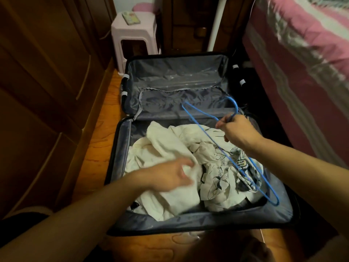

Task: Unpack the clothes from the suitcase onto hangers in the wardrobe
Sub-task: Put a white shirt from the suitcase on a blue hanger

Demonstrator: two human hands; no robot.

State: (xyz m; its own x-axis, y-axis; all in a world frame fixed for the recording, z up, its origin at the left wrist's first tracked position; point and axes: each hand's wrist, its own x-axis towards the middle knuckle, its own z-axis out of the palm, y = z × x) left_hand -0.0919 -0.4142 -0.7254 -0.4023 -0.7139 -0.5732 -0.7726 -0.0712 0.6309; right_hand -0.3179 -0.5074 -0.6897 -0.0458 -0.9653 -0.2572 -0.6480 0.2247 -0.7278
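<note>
Early stage. Suitcase (120,148) lies open on the floor, its 6 o'clock half holding crumpled clothes (170,140). Left hand (170,174) grasps a cream garment; right hand (238,131) grips a blue hanger (207,135) above them. Nothing hung; wardrobe (47,72), 9 o'clock, closed.

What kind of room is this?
Probably a bedroom. A bed with a pink striped cover stands on the right, wooden wardrobe doors on the left, and an open suitcase full of clothes lies on the wooden floor between them.
</note>
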